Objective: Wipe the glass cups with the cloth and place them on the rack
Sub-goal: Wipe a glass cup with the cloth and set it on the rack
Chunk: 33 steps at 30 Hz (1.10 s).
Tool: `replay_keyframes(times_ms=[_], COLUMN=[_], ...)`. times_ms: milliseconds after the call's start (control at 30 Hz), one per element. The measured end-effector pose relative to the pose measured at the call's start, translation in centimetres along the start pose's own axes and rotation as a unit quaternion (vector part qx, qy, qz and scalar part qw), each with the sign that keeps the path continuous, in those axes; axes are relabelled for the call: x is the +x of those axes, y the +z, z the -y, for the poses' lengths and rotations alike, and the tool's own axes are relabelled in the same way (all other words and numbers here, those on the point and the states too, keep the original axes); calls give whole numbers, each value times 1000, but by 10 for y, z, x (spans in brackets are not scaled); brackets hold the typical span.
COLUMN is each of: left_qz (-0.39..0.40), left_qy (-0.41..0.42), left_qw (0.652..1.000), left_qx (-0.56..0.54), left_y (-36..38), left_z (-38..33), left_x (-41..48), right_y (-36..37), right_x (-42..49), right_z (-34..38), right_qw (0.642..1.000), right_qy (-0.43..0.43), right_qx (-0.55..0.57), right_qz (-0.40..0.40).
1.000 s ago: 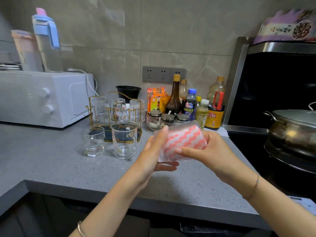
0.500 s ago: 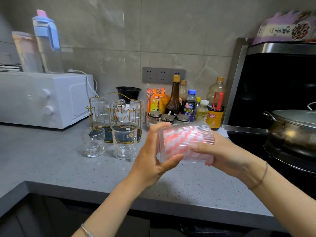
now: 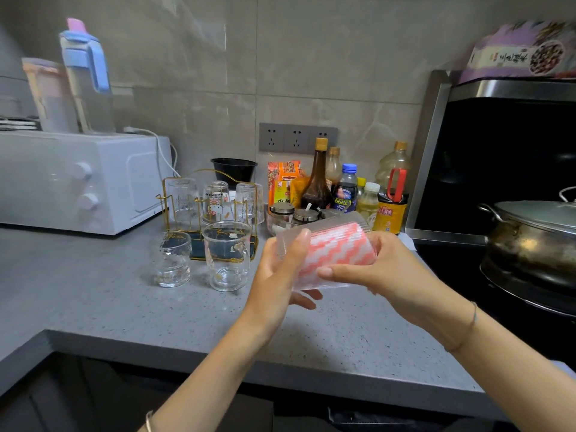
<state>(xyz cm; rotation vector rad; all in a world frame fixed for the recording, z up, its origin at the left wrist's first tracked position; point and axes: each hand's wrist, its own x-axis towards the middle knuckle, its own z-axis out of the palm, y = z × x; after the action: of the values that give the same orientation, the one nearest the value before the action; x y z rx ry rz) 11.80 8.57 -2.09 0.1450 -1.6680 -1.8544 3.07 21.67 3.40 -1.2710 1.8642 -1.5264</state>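
Hidden/unclear: the right hand's fingers are out of sight behind the mouth end of the ribbed glass cup. They may be inside it with the cloth, but I cannot confirm this. The pink-and-white zigzag cloth shows only through the ribbed wall, stuffed inside the cup. The steel pot at 3 o'clock is cut off by the frame edge. The condiment bottles at 12 o'clock are partly blocked by the cup.

Hands: both are clamped on the cup, which lies on its side above the bench, not touching it. The left hand grips the base end, thumb on top and fingers underneath. The right thumb lies along the near wall.

Room: the gold wire rack at 10 o'clock from the cup holds three upturned glasses. A small glass and a handled glass mug stand just in front of it, close together. Bare bench runs from 6 to 9 o'clock, up to its front edge. A white oven bounds the far left.
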Motion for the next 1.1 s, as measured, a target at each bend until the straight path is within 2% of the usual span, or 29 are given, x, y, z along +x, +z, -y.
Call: replay_keyframes(times_ms=[100, 200, 300, 433, 500, 567, 633, 667, 733, 800, 900, 1000, 1100], left_qz=[-12, 21, 79, 89, 104, 119, 140, 131, 153, 193, 218, 205, 177], left_qy=[100, 184, 239, 288, 237, 152, 24, -35, -119, -210, -264, -260, -246], left_qw=[993, 973, 948, 927, 945, 966, 989, 991, 981, 958, 932, 931, 940], left_qx=[57, 139, 192, 223, 199, 172, 51, 7, 3, -37, -121, -154, -157], left_y=[-4, -10, -12, -10, -10, -10, -21, -22, -18, -19, -11, -11, -16], left_z=[3, 10, 18, 24, 19, 17, 16, 11, 2, 0, 0, 8, 8], left_x=[1, -1, -1, -6, -7, 2, 4, 8, 15, 15, 10, 12, 12], right_y=[-5, -11, -15, -22, -25, -26, -28, -28, -26, -23, -16, -17, -23], right_x=[1, 4, 5, 0, 1, 1, 0, 1, 0, -1, 1, 8, 17], right_z=[2, 2, 6, 10, 8, 9, 9, 8, 7, 6, -2, -14, -24], right_qw=[1000, 1000, 999, 995, 994, 995, 995, 994, 990, 987, 978, 991, 993], right_qy=[0, 3, 11, 31, 26, 23, 26, 26, 26, 39, 46, 54, 77], right_qx=[17, 17, 5, 19, 10, -18, -40, -52, -78, -68, -58, -38, 86], right_qz=[-7, -8, 51, 98, 104, 92, 89, 98, 114, 139, 197, 120, 26])
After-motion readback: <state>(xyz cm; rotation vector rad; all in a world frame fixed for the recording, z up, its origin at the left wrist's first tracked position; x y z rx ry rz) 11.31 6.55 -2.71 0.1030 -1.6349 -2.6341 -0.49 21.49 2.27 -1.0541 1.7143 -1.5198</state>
